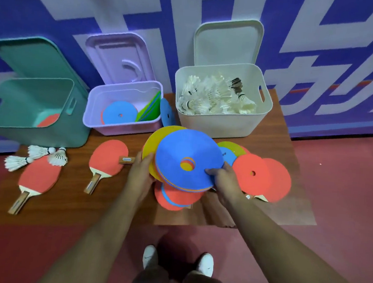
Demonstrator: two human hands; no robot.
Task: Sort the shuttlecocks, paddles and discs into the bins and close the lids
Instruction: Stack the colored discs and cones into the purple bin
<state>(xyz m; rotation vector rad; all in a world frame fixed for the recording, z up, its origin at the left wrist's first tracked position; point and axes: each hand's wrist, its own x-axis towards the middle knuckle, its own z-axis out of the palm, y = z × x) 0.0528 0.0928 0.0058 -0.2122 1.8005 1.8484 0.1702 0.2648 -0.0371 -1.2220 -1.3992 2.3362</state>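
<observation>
Head view, looking down at a brown surface [69, 199] on the red floor [334, 175]; three open bins along its far edge, lids propped against the wall.

- Both hands hold a stack of discs [189, 146] above the middle of the surface, tilted, blue disc on top, yellow disc [152, 143] fanned out at the left.
- Left hand [139, 173]: grips the stack's left rim. Fingers mostly hidden behind the discs; their spread cannot be told.
- Right hand [224, 182]: pinches the right rim, thumb on the blue top face, the other fingers underneath.
- Under the stack, on the surface: red discs with a blue one between [176, 199]. To the right: more red discs [252, 173] overlapping, over blue and yellow-green ones.
- Purple bin [93, 116], far edge, centre: blue disc [119, 113] flat inside, green discs [150, 109] leaning on its right wall. Another blue disc [166, 113] stands between this bin and the white bin [216, 123].
- White bin, far right corner: full of shuttlecocks [209, 96].
- Green bin [25, 133], far left corner: something red [49, 119] at the bottom.
- Left side of the surface: two red paddles [40, 174] [108, 157], handles towards the near edge; three loose shuttlecocks [39, 152] at the head of the leftmost paddle.
</observation>
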